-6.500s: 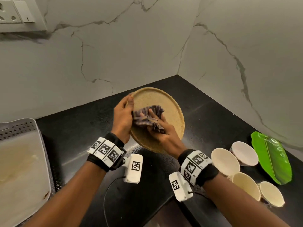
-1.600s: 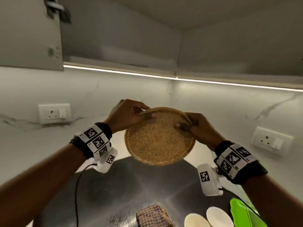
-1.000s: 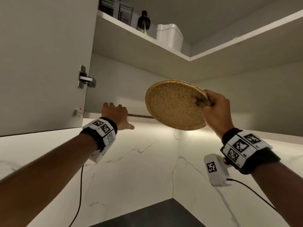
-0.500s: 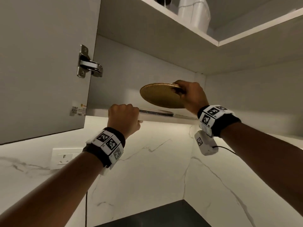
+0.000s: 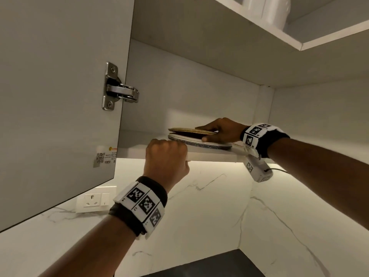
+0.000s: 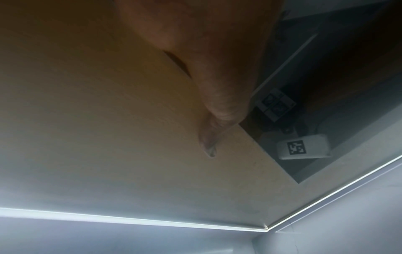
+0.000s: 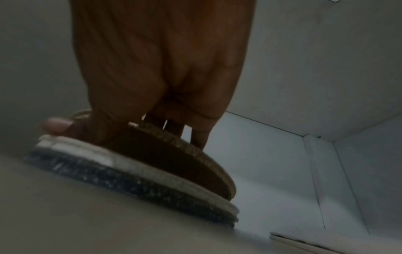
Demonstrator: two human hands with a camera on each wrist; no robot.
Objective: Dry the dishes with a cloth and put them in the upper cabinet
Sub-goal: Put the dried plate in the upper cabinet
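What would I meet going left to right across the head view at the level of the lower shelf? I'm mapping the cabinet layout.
Open cabinet door → left hand gripping the shelf edge → stack of plates → right hand on the brown plate → right wristband.

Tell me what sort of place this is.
Most likely a home kitchen. An open wall cabinet holds a stack of plates on its lowest shelf; below it run a marble-look backsplash with a wall socket and a strip of dark countertop.
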